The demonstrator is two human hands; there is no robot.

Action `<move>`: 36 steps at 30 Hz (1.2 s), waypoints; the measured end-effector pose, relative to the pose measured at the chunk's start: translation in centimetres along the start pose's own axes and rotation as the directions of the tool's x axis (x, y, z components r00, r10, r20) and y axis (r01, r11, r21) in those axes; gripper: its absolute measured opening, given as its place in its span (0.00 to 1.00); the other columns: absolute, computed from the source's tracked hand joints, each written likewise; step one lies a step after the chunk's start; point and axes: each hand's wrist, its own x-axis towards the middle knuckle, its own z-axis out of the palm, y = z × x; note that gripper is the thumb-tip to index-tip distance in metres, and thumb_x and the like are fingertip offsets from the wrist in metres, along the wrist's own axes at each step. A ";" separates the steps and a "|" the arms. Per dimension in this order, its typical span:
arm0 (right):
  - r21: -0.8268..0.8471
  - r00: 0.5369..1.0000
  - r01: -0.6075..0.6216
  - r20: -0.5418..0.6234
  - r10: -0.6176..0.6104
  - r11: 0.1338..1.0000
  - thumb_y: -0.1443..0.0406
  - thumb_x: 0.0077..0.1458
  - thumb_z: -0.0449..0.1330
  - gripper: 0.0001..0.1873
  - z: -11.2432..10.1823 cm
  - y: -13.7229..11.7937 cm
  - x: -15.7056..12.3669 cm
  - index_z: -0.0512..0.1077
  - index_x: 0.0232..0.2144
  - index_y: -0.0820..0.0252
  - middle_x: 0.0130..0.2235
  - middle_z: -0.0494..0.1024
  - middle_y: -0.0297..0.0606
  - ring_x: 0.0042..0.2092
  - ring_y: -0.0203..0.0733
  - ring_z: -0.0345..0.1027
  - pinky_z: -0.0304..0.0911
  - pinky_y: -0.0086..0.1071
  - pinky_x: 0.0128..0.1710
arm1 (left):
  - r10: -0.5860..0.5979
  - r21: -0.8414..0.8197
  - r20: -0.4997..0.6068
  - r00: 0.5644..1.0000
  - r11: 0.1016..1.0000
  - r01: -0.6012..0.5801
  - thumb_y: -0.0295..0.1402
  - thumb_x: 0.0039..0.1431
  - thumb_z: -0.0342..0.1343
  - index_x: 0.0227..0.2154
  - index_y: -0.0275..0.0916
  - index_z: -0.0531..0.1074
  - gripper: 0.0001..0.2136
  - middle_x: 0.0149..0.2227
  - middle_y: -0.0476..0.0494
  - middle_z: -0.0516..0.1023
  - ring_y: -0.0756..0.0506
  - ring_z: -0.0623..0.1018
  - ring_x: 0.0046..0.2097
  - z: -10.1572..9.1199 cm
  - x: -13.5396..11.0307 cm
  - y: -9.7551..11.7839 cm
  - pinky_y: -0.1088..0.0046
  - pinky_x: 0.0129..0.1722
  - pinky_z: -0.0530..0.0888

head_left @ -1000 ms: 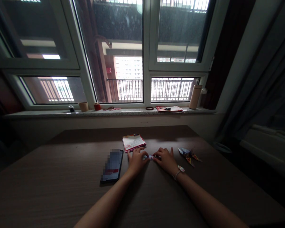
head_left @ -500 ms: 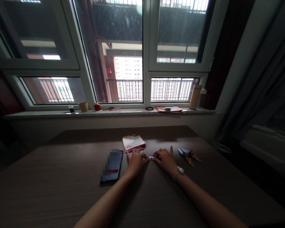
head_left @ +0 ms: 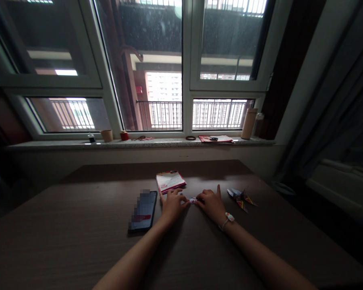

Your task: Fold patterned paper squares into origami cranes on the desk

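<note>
A small folded piece of patterned paper (head_left: 193, 199) lies on the dark wooden table (head_left: 78, 233) between my two hands. My left hand (head_left: 173, 204) pinches its left end with thumb and fingertips, the fingers curled. Pressing on the paper's right end is my right hand (head_left: 211, 204), fingers bent, little finger sticking up; a bracelet sits on that wrist. Most of the paper is hidden by my fingers.
A dark phone (head_left: 144, 210) lies left of my left hand. A pink-edged pack of paper (head_left: 170, 181) sits just beyond my hands. Folded paper cranes (head_left: 241, 198) rest to the right. The windowsill (head_left: 139, 143) holds cups, a tall tumbler (head_left: 248, 123) and papers.
Both hands stay on the small paper and have barely shifted. My right little finger has lifted up.
</note>
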 end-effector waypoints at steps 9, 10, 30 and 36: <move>-0.139 0.996 0.089 0.005 -0.089 0.986 0.58 0.65 0.53 0.15 0.1 -0.2 0.0 0.79 0.35 0.52 0.39 0.78 0.37 0.47 0.45 0.68 0.21 0.62 0.64 | -0.015 0.005 0.021 1.000 1.000 0.015 0.44 0.59 0.57 0.33 0.54 0.82 0.08 0.57 0.49 0.73 0.33 0.65 0.60 -0.3 -0.4 -0.1 0.30 0.60 0.42; -0.159 0.995 0.099 0.009 -0.099 0.982 0.58 0.65 0.54 0.15 0.1 -0.3 0.1 0.79 0.34 0.53 0.39 0.78 0.38 0.47 0.45 0.68 0.21 0.62 0.64 | -0.013 0.002 0.016 1.000 1.000 0.013 0.44 0.59 0.57 0.33 0.54 0.82 0.08 0.57 0.49 0.74 0.33 0.65 0.60 -0.2 -0.4 -0.1 0.29 0.60 0.41; -0.023 1.000 -0.003 0.019 0.003 1.000 0.59 0.65 0.52 0.13 0.3 -0.3 -0.1 0.76 0.37 0.56 0.41 0.77 0.38 0.48 0.46 0.69 0.27 0.65 0.63 | 0.034 0.062 0.015 0.999 0.997 -0.035 0.46 0.60 0.57 0.38 0.58 0.81 0.09 0.59 0.50 0.71 0.35 0.64 0.61 -0.1 -0.2 0.2 0.29 0.61 0.39; 0.094 0.999 -0.033 -0.034 0.036 0.995 0.58 0.62 0.56 0.11 0.7 0.3 -0.1 0.77 0.37 0.55 0.39 0.78 0.37 0.48 0.46 0.69 0.23 0.63 0.64 | 0.039 0.037 -0.003 0.999 0.999 -0.039 0.46 0.59 0.57 0.37 0.58 0.81 0.08 0.58 0.50 0.73 0.34 0.65 0.61 0.1 -0.3 0.1 0.28 0.60 0.37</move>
